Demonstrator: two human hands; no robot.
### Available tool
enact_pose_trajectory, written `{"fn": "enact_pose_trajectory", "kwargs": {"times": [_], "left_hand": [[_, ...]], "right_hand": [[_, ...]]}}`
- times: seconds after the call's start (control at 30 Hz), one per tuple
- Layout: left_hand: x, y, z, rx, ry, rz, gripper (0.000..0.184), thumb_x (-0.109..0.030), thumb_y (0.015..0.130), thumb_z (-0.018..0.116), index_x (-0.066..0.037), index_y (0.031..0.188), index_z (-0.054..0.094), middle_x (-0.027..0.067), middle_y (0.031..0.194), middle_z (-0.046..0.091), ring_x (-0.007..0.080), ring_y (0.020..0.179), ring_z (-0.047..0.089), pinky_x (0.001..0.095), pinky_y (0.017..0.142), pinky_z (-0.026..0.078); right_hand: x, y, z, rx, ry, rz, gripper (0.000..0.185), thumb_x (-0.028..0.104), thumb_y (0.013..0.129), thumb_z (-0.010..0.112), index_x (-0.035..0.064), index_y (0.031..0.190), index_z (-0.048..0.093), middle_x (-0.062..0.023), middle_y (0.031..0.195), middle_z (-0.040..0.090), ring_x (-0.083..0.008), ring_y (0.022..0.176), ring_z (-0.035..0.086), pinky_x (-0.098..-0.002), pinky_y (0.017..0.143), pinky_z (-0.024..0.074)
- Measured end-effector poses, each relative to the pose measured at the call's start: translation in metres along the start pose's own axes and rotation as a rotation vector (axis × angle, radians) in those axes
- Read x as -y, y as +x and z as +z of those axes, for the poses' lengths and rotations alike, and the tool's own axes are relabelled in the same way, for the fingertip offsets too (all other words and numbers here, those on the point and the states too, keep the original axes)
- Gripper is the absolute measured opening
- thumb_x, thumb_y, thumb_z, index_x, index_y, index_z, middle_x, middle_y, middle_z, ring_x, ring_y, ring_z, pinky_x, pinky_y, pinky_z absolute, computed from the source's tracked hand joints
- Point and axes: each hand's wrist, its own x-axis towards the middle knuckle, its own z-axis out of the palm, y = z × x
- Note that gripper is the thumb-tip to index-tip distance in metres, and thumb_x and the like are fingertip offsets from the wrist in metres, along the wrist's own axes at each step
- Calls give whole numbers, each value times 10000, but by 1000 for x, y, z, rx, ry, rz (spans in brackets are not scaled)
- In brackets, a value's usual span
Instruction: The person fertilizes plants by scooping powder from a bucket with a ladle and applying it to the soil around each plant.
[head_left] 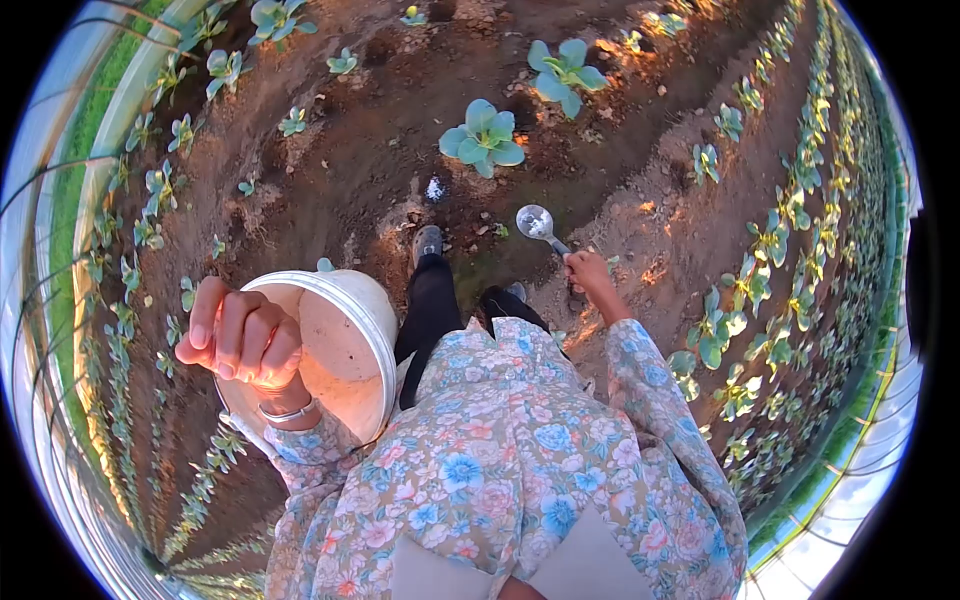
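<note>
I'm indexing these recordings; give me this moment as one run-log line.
left hand: curled, overlapping bucket in view | right hand: gripping spoon by handle | spoon contents: unclear | white patch: on soil near shoe

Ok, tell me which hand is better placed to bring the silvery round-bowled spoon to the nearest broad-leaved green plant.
The right hand, I'd say: it grips the spoon by its handle, the bowl pointing towards the plant. The left hand is curled before the round white plastic bucket, farther from both.
</note>
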Motion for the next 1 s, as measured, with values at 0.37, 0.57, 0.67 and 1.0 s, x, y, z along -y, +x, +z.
{"fn": "enact_pose_trajectory", "kwargs": {"times": [0.37,0.57,0.67,1.0], "left_hand": [[84,18,17,57,15,-99,189,-195,829,630,-67,832,492,39,597,495,125,484,441,273,476,377],[76,53,-2,35,50,-146,183,-202,835,625,-76,842,493,27,603,503,123,486,446,274,482,377],[57,94,-12,-67,51,-111,178,-150,819,653,-72,799,495,25,557,489,108,446,437,259,426,361],[-18,219,-71,-54,-11,-187,182,-193,841,631,-80,836,488,37,608,520,130,492,464,270,468,366]], "right_hand": [[-19,-13,-52,-19,257,-49,249,236,829,561,16,713,566,-29,557,520,-104,412,453,-272,362,341],[-6,9,-54,68,168,-29,221,221,836,565,20,745,579,-20,591,542,-102,413,449,-260,359,335],[10,15,-48,64,293,60,203,216,843,560,27,770,578,-17,606,546,-93,416,442,-255,354,323],[86,41,-65,-27,640,138,172,182,887,509,36,796,518,-17,632,497,-53,412,377,-202,330,278]]}}
